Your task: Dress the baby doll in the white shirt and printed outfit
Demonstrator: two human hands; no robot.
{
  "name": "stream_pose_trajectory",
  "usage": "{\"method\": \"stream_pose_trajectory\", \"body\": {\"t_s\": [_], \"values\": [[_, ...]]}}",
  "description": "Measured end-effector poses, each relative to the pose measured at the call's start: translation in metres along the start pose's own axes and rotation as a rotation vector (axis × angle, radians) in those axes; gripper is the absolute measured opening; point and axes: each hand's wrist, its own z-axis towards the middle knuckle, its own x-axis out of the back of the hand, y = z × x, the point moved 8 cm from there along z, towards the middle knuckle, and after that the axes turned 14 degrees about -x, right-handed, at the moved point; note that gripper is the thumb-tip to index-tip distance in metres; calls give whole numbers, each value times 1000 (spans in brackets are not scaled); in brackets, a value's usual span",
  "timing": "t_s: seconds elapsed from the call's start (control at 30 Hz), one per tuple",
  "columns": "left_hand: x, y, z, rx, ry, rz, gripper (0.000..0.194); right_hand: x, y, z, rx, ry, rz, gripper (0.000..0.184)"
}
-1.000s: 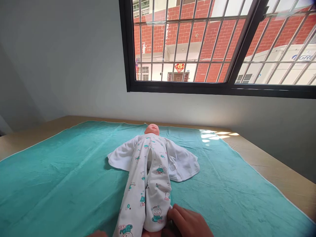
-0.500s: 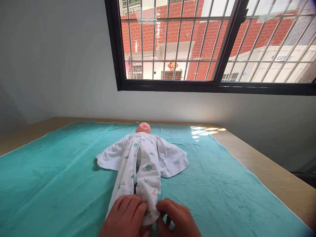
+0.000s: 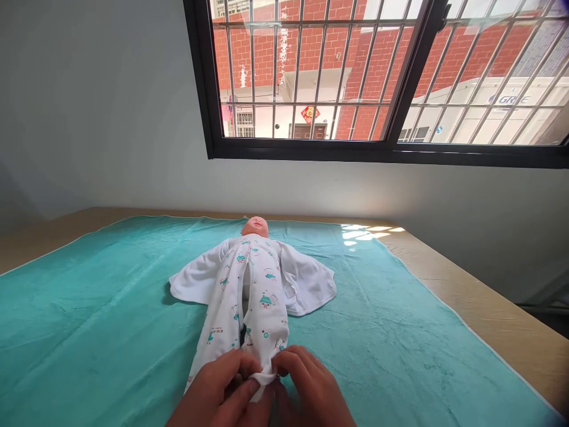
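A baby doll (image 3: 256, 226) lies on its back with its head toward the window. It is dressed in a white printed romper (image 3: 267, 284), whose front gapes along the middle. Spread out at its sides is a white long-sleeved top (image 3: 311, 283). My left hand (image 3: 222, 388) pinches the bunched cuff of the romper's right-side leg near the bottom of the view. On the other side of that cuff, my right hand (image 3: 306, 382) grips the fabric between thumb and fingers. The doll's foot is hidden by cloth and hands.
A turquoise blanket (image 3: 111, 320) covers most of the wooden table (image 3: 480, 302), whose bare edge shows at the right. Behind stands a grey wall (image 3: 111, 118) with a black-framed barred window (image 3: 302, 149). Sunlight patches fall at the back right.
Both hands have closed in on the leg cuff, which is now gathered up and folded between the fingers. The view has tilted down slightly.
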Motion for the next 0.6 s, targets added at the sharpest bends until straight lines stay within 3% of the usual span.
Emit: {"method": "stream_pose_trajectory", "body": {"t_s": [0.07, 0.2, 0.27, 0.43, 0.6], "values": [[0, -4, 0, 27, 11, -88, 20, -6, 9, 1, -113, -78, 96, 27], [5, -8, -3, 5, 77, -108, 24, -25, 24, -2, -492, -479, 388, 44], [7, -8, -5, -16, 122, -101, 23, -25, 21, -3, -589, -599, 522, 52], [16, 0, -7, -72, 230, -36, 18, -22, 14, -9, -595, -749, 726, 62], [17, 6, -6, -102, 176, 37, 22, -24, 14, -16, -614, -815, 959, 49]]}}
